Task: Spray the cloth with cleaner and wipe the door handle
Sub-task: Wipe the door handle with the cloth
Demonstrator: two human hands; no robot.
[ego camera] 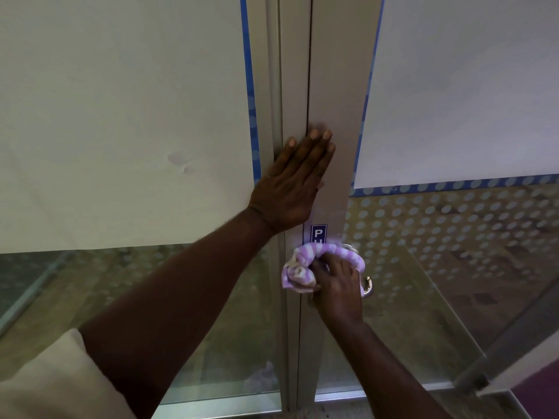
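Note:
My right hand [338, 285] grips a bunched purple-and-white striped cloth [302, 267] and presses it against the metal door handle [367, 287], of which only a shiny end shows to the right of my fingers. My left hand [293, 186] lies flat and open on the grey door frame [332, 86], just above a blue push sign [318, 232]. No spray bottle is in view.
Glass panes on both sides carry white paper sheets [121, 116] edged with blue tape [249, 86]. The right pane [453, 252] has a dotted frosted pattern. A metal threshold [227, 403] runs along the bottom.

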